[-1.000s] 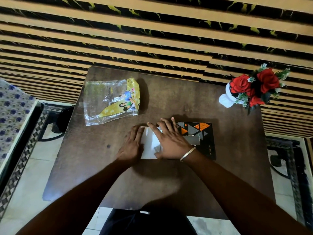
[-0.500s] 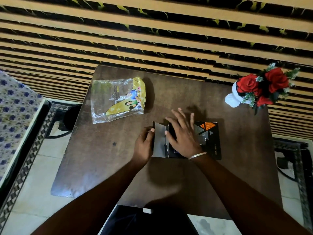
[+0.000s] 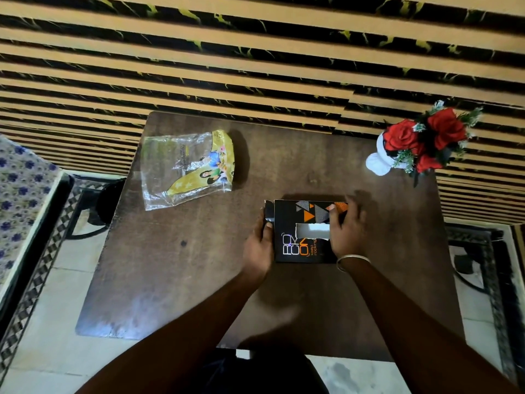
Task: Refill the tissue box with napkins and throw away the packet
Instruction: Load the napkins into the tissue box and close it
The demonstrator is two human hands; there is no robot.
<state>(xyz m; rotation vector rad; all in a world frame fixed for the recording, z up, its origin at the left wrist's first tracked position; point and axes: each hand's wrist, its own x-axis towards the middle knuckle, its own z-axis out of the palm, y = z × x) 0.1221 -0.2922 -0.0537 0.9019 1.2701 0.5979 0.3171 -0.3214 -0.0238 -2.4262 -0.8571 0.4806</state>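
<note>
A black tissue box (image 3: 301, 231) with orange and grey triangles lies flat on the brown table (image 3: 199, 265). White napkins show through its top slot (image 3: 312, 230). My left hand (image 3: 260, 245) holds the box's left end, where a small flap (image 3: 268, 213) stands out. My right hand (image 3: 345, 231) grips the right end, fingers over the top. The clear and yellow plastic packet (image 3: 189, 167) lies flat and crumpled at the table's far left, away from both hands.
A white vase with red artificial roses (image 3: 417, 142) stands at the table's far right corner. A striped black and tan wall (image 3: 255, 52) runs behind. A patterned cushion (image 3: 20, 194) and metal chair frames (image 3: 483, 251) flank the table.
The white napkin stack that lay under my hands has gone into the box. The left flap has swung nearly closed, and the box has turned so its printed top faces up.
</note>
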